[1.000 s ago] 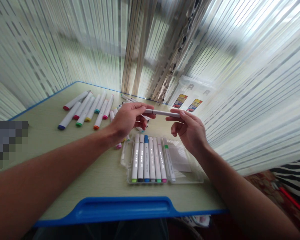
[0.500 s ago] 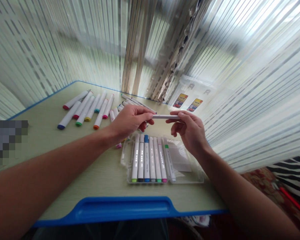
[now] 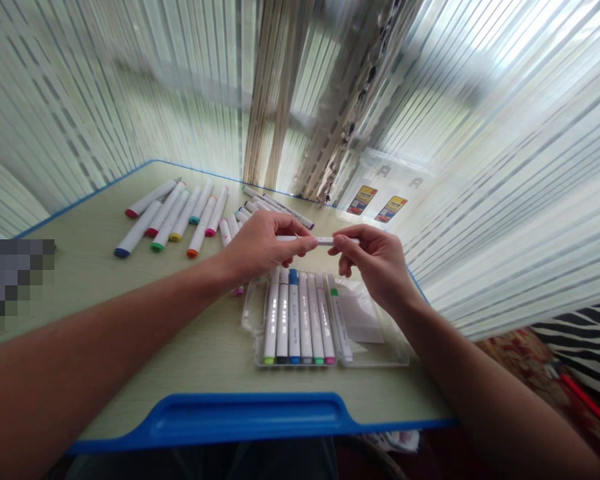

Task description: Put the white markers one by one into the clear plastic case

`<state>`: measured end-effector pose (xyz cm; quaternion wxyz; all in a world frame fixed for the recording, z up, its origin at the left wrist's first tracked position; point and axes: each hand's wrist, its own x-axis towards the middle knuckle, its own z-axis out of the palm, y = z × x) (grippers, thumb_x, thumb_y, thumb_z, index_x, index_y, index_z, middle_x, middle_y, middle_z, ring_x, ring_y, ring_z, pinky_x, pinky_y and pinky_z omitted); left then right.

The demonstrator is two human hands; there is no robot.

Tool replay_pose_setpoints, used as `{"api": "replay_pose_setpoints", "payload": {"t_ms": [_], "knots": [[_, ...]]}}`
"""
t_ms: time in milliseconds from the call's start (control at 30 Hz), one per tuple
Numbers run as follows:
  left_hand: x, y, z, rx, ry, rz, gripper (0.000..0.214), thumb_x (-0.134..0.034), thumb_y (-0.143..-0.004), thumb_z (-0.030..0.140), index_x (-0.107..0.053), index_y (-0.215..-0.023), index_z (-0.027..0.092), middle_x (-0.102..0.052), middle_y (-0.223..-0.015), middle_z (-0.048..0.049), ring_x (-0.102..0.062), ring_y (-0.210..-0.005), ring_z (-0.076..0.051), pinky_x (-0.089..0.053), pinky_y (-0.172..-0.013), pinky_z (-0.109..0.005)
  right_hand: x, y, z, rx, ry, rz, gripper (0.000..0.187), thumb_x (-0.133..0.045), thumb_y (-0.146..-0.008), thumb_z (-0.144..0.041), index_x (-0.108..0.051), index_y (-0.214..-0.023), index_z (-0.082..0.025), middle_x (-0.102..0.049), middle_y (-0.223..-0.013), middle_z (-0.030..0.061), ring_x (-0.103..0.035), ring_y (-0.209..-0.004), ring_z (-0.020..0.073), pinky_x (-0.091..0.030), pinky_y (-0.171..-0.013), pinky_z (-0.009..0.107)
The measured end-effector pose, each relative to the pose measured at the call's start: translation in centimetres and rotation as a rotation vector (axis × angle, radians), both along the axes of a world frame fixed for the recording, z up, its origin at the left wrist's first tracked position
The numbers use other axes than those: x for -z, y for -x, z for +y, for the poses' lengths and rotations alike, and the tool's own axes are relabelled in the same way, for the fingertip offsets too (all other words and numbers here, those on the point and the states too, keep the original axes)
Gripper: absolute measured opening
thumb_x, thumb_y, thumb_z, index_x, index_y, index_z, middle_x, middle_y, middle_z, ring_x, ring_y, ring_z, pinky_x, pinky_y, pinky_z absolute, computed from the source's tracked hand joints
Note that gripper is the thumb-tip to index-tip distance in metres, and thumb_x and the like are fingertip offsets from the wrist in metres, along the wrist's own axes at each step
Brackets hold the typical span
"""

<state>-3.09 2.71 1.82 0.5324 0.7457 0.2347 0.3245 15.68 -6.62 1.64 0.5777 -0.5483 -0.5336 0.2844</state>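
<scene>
A slim white marker (image 3: pixel 325 241) lies level between my two hands, above the far edge of a clear plastic case. My left hand (image 3: pixel 275 243) pinches its left part between thumb and fingers. My right hand (image 3: pixel 373 257) grips its right end the same way. Below, the clear case (image 3: pixel 397 357) holds a row of white markers (image 3: pixel 306 320) with coloured ends. One marker with a green band (image 3: pixel 341 327) leans a little apart at the row's right side. My fingers hide parts of the held marker.
Loose markers (image 3: pixel 173 217) with coloured ends lie at the table's far left. More markers (image 3: pixel 280 208) lie behind my left hand. A clear lid with two labels (image 3: pixel 363 200) leans at the back right against string curtains (image 3: pixel 505 167). A blue tray edge (image 3: pixel 250 417) runs along the front.
My left hand has slid right along the marker, and more of its left end now shows behind the fingers. My right hand has shifted slightly left and down. The markers on the table stay put.
</scene>
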Motion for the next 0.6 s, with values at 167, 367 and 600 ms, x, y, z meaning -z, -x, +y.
{"api": "replay_pose_setpoints", "payload": {"t_ms": [167,367,600], "knots": [[0.27,0.07,0.01,0.041,-0.063,0.018,0.025,-0.076,-0.082,0.036,-0.077,-0.086,0.011,-0.073,-0.080,-0.0050,-0.057,-0.059,-0.009,-0.044,-0.054,-0.022,0.04,0.05,-0.10,-0.034,0.048,-0.079,0.038,-0.090,-0.066,-0.047,-0.074,-0.080,-0.015,-0.069,-0.060,0.0010,-0.059,-0.043,0.0104,-0.046,-0.039,0.022],[0.44,-0.07,-0.01,0.074,-0.081,-0.008,0.026,-0.078,-0.081,0.036,-0.076,-0.084,0.011,-0.071,-0.076,-0.0031,-0.058,-0.063,-0.009,-0.043,-0.057,-0.020,0.01,-0.02,-0.20,-0.018,0.065,-0.093,0.036,-0.092,-0.064,-0.044,-0.075,-0.078,-0.015,-0.065,-0.053,-0.0004,-0.058,-0.042,0.0107,-0.045,-0.039,0.021],[0.12,-0.10,0.06,0.004,-0.029,0.007,0.025,-0.071,-0.087,0.035,-0.076,-0.091,0.010,-0.071,-0.078,-0.0049,-0.056,-0.057,-0.009,-0.046,-0.054,-0.022,0.07,-0.18,0.05,-0.020,0.029,0.083,0.028,-0.082,-0.080,-0.040,-0.073,-0.090,-0.015,-0.074,-0.070,0.0026,-0.060,-0.043,0.0091,-0.045,-0.039,0.021]]}}
